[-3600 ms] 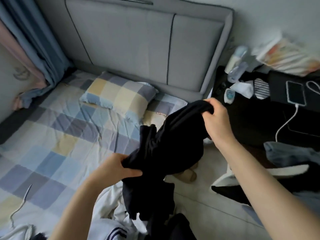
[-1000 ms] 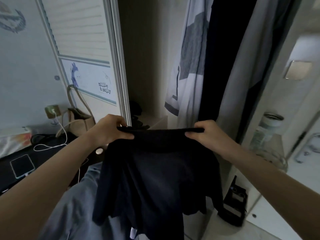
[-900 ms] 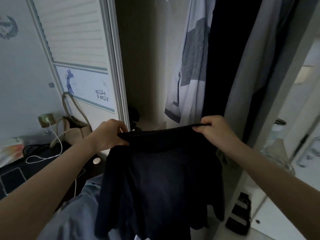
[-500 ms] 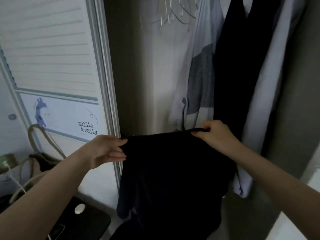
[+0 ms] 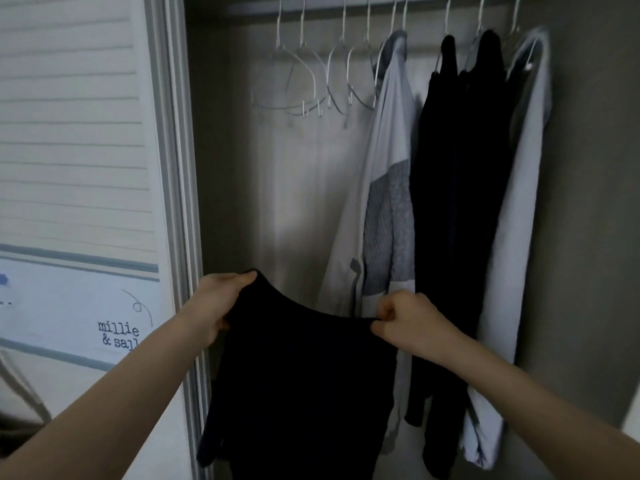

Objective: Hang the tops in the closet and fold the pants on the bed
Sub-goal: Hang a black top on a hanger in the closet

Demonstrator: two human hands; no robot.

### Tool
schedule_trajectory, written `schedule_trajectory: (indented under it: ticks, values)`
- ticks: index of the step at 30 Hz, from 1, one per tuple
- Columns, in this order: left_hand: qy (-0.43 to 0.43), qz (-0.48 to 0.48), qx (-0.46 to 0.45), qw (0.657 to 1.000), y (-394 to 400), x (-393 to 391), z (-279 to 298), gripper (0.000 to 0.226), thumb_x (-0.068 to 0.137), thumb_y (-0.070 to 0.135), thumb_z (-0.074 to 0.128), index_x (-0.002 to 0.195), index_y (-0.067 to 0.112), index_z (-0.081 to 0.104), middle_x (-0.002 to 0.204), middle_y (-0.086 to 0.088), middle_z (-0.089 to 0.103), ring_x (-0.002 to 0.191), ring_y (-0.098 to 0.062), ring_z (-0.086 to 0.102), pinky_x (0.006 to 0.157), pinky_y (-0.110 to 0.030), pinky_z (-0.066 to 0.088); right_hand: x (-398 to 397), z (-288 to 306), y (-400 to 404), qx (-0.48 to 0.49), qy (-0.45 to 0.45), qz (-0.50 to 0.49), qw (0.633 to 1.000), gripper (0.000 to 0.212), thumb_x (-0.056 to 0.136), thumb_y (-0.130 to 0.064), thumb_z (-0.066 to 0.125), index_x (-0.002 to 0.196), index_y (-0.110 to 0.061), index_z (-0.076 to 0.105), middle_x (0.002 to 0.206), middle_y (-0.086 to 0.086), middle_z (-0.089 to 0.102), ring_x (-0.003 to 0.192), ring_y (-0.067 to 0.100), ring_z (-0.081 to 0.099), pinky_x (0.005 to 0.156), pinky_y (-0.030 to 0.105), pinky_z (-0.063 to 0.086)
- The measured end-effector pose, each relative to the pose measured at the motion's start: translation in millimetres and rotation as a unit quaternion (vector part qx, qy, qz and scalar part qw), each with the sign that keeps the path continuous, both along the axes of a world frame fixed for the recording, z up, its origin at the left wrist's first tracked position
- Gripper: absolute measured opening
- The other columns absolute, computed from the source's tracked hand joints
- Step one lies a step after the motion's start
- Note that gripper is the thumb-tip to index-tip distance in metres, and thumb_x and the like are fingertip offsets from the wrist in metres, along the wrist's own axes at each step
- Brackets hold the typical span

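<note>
— What do we have in our hands right now?

— A black top (image 5: 301, 382). Our left hand (image 5: 216, 306) grips its upper edge at the left corner, fingers curled over the cloth, and our right hand (image 5: 405, 323) pinches the same edge at the right corner. Both hands are closed on the fabric, and the edge sags a little between them.

— And where is the top, relative to the closet?

— We hold it in front of the open closet (image 5: 242, 168), low in the view, well below the rail (image 5: 329, 5). The body of the top hangs straight down from our hands, and its lower part runs out of the bottom of the view.

— What do we see on the rail?

— Toward the left, a cluster of bare white hangers (image 5: 304, 84), crowded close together. To their right, garments on hangers: a white and grey shirt (image 5: 384, 202), then dark garments (image 5: 457, 220) just beside it, and a pale garment (image 5: 516, 220) at the far right against the closet's side wall.

— Does the top touch any of those?

— Its right corner, with our right hand, sits in front of the hem of the white and grey shirt; whether they touch we cannot tell.

— And to our left?

— The closet's sliding door (image 5: 76, 133), white with horizontal slats above and a panel with small printed lettering (image 5: 119, 336) below. Our left forearm crosses in front of it.
</note>
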State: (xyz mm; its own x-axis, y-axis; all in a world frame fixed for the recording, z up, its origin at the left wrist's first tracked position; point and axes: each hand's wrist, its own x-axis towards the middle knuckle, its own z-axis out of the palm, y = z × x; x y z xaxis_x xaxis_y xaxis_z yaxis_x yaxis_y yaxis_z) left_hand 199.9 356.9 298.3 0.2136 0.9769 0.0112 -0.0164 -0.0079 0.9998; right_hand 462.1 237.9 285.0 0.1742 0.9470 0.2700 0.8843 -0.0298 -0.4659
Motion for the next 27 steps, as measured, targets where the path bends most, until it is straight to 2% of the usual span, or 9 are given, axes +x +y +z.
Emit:
schedule_trajectory:
  ticks: [5, 7, 11, 14, 16, 19, 21, 23, 27]
  values:
    - [-0.027, 0.019, 0.045, 0.998, 15, 10, 25, 0.019, 0.089, 0.026, 0.069, 0.082, 0.009, 0.070, 0.066, -0.005, 0.066, 0.057, -0.018, 0.064, 0.052, -0.022, 0.050, -8, 40, 17, -0.032, 0.060, 0.036, 0.997, 0.011, 0.084, -0.007, 0.058, 0.074, -0.010, 0.061, 0.060, 0.001, 0.065, 0.057, 0.017, 0.065, 0.059, 0.028, 0.055]
    - [-0.022, 0.007, 0.061, 0.998, 20, 13, 37, 0.020, 0.090, 0.023, 0.069, 0.073, 0.012, 0.067, 0.061, -0.003, 0.063, 0.052, -0.015, 0.062, 0.046, -0.018, 0.047, -16, 72, 23, 0.043, 0.154, 0.059, 0.985, 0.011, 0.088, -0.001, 0.054, 0.081, -0.006, 0.060, 0.056, 0.007, 0.067, 0.055, 0.027, 0.068, 0.062, 0.040, 0.060]
    - [0.017, -0.013, 0.094, 0.995, 27, 19, 63, 0.020, 0.090, 0.015, 0.068, 0.071, 0.008, 0.067, 0.055, -0.003, 0.062, 0.043, -0.011, 0.058, 0.040, -0.014, 0.042, -31, 161, 40, 0.269, 0.146, 0.069, 0.949, 0.012, 0.082, -0.009, 0.053, 0.086, -0.019, 0.057, 0.061, 0.007, 0.069, 0.051, 0.023, 0.069, 0.048, 0.027, 0.055]
    - [0.051, -0.021, 0.126, 0.991, 30, 23, 76, 0.018, 0.090, 0.015, 0.068, 0.083, -0.001, 0.071, 0.067, -0.011, 0.068, 0.053, -0.018, 0.064, 0.048, -0.019, 0.049, -37, 210, 61, 0.322, 0.137, 0.049, 0.936, 0.019, 0.083, -0.015, 0.050, 0.101, -0.019, 0.052, 0.085, 0.014, 0.067, 0.073, 0.027, 0.070, 0.065, 0.040, 0.059]
    - [0.069, -0.020, 0.141, 0.987, 32, 24, 84, 0.018, 0.091, 0.017, 0.068, 0.085, 0.000, 0.072, 0.072, -0.012, 0.070, 0.054, -0.018, 0.066, 0.048, -0.019, 0.051, -37, 232, 75, 0.341, 0.090, 0.011, 0.936, 0.022, 0.087, -0.013, 0.048, 0.108, -0.011, 0.052, 0.105, 0.016, 0.062, 0.094, 0.032, 0.064, 0.076, 0.037, 0.055]
    - [0.072, -0.005, 0.162, 0.984, 38, 26, 93, 0.024, 0.091, 0.019, 0.068, 0.088, -0.004, 0.070, 0.069, -0.014, 0.066, 0.047, -0.017, 0.061, 0.045, -0.019, 0.047, -39, 255, 85, 0.417, 0.000, -0.043, 0.908, 0.017, 0.087, -0.003, 0.045, 0.103, 0.000, 0.051, 0.100, 0.008, 0.056, 0.097, 0.031, 0.056, 0.058, 0.016, 0.033]
    - [0.083, 0.017, 0.191, 0.978, 45, 26, 102, 0.029, 0.091, 0.021, 0.068, 0.089, -0.008, 0.069, 0.066, -0.014, 0.061, 0.046, -0.018, 0.056, 0.046, -0.020, 0.043, -40, 270, 89, 0.475, -0.057, -0.047, 0.877, 0.018, 0.084, 0.003, 0.043, 0.101, -0.003, 0.046, 0.101, 0.010, 0.054, 0.095, 0.030, 0.053, 0.064, 0.019, 0.033]
    - [0.138, 0.056, 0.245, 0.958, 53, 25, 112, 0.035, 0.091, 0.025, 0.067, 0.083, -0.009, 0.067, 0.060, -0.009, 0.057, 0.048, -0.018, 0.052, 0.050, -0.024, 0.038, -37, 288, 96, 0.498, -0.134, -0.083, 0.853, 0.028, 0.084, 0.004, 0.041, 0.111, 0.000, 0.046, 0.117, 0.018, 0.050, 0.104, 0.032, 0.049, 0.085, 0.031, 0.040]
    - [0.273, 0.132, 0.336, 0.892, 60, 24, 123, 0.041, 0.092, 0.035, 0.064, 0.075, -0.002, 0.066, 0.064, -0.010, 0.061, 0.058, -0.021, 0.056, 0.051, -0.026, 0.038, -29, 318, 114, 0.369, -0.242, -0.222, 0.869, 0.041, 0.090, -0.002, 0.047, 0.128, 0.010, 0.038, 0.130, 0.024, 0.041, 0.119, 0.038, 0.043, 0.103, 0.045, 0.038]
